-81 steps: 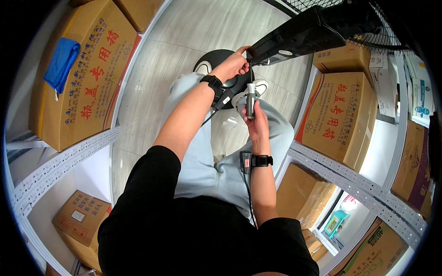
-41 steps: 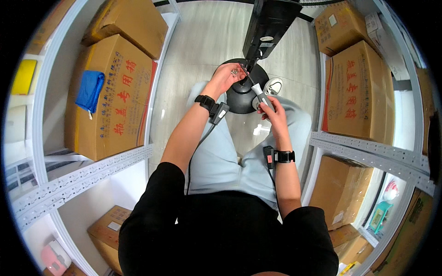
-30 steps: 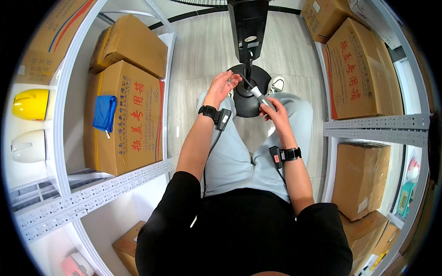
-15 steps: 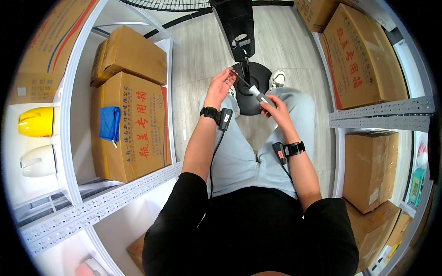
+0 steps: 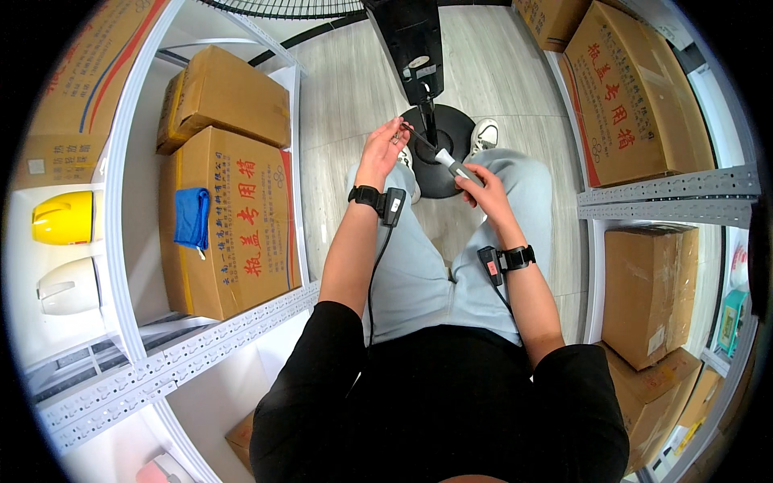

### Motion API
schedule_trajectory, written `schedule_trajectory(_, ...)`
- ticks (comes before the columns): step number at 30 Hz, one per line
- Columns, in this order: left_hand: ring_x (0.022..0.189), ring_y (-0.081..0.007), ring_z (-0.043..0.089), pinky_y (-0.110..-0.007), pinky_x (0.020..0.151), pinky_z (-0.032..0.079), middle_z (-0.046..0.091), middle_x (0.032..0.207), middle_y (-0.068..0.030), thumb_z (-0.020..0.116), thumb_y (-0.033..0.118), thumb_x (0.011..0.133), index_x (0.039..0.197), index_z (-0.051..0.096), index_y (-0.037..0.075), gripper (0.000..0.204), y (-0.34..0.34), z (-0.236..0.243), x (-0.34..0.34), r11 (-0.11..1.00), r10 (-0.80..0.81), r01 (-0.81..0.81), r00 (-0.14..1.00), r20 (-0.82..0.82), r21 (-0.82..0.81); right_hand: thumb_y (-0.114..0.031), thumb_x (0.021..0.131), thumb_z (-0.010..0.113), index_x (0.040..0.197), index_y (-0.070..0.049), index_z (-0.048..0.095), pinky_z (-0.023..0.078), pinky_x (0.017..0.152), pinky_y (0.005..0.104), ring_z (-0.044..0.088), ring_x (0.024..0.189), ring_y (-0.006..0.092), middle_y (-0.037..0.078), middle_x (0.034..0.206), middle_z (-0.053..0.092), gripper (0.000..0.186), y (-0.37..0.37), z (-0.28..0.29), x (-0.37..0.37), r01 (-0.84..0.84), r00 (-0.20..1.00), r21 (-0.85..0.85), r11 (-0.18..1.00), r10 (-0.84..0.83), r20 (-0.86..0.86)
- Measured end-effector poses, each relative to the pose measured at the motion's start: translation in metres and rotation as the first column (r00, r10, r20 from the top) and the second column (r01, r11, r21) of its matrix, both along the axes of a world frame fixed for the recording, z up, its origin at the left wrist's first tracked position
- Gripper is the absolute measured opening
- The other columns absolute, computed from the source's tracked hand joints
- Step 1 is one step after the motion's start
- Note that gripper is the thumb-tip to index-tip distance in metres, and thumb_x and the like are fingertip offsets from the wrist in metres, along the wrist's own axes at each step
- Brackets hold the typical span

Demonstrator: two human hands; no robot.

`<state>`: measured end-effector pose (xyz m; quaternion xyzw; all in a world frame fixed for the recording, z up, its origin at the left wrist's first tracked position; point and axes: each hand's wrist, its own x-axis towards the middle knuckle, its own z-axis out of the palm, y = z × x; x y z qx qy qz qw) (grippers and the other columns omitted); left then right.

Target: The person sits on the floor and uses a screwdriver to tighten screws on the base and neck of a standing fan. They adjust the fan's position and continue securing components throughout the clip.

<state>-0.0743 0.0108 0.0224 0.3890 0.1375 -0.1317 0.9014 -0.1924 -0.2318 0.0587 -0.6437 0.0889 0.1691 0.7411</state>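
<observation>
My right hand (image 5: 486, 191) is wrapped round the grey and white handle of a screwdriver (image 5: 457, 167). The tool's dark shaft slants up and left over a round black base. At the shaft's far end, the thumb and fingertips of my left hand (image 5: 383, 147) are pinched together. Any small part between those fingertips is too small to make out. Just beyond both hands, a black stand (image 5: 407, 52) rises from its round base (image 5: 456, 137), which lies on the floor between my shoes.
Shelving with large cardboard boxes (image 5: 221, 233) flanks me on the left, a blue cloth pouch (image 5: 192, 217) against one. More boxes (image 5: 644, 290) fill the right-hand shelves. A black wire grille (image 5: 290, 8) curves across the top. Yellow (image 5: 64, 217) and white (image 5: 68, 286) rounded objects sit far left.
Both hands keep nearly the same pose, with the screwdriver held at the same slant. The whole view has shifted very slightly.
</observation>
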Motion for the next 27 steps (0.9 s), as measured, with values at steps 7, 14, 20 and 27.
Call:
schedule_trajectory(7,0.08,-0.0164,0.06,-0.027,0.071,0.052,0.064,0.09,-0.0101,0.064,0.011,0.093,0.1,0.063,-0.002,0.016,-0.002,0.01,-0.001,0.998,-0.045,0.044,0.999,0.025,0.039,-0.021,0.081,0.073,0.11,-0.005,0.064,0.049,0.065,0.0276,0.062,0.072,0.0131,0.005,0.083,0.067,0.035,0.001,0.006,-0.002,0.135,0.934,-0.309,0.942,-0.017,0.357)
schedule_trajectory(14,0.08,-0.0148,0.057,-0.024,0.068,0.047,0.061,0.089,-0.0079,0.066,0.015,0.093,0.099,0.063,-0.002,0.019,-0.017,0.066,0.001,0.996,-0.054,0.054,0.999,-0.004,-0.078,-0.026,0.082,0.072,0.111,-0.002,0.063,0.05,0.067,0.0319,0.064,0.072,0.0188,0.012,0.086,0.068,0.038,0.005,0.061,-0.015,0.16,0.955,-0.402,0.901,-0.037,0.295)
schedule_trajectory(20,0.078,-0.0118,0.053,-0.023,0.065,0.043,0.06,0.088,-0.0057,0.064,0.02,0.095,0.1,0.064,-0.002,0.023,-0.062,0.161,0.022,0.987,-0.08,0.103,0.981,0.175,-0.126,-0.026,0.085,0.072,0.114,-0.001,0.064,0.051,0.062,0.0293,0.064,0.069,0.015,0.011,0.099,0.065,0.039,-0.001,0.129,-0.01,0.36,0.896,-0.265,0.895,-0.251,0.367)
schedule_trajectory(27,0.074,-0.0139,0.054,-0.024,0.063,0.046,0.06,0.086,-0.0055,0.054,0.027,0.1,0.106,0.062,-0.003,0.032,-0.085,0.236,0.033,0.992,-0.127,0.12,0.962,0.243,0.045,-0.024,0.085,0.073,0.114,0.003,0.063,0.052,0.061,0.0266,0.066,0.066,0.014,0.01,0.101,0.064,0.041,-0.012,0.204,0.002,0.443,0.845,-0.225,0.868,-0.32,0.429)
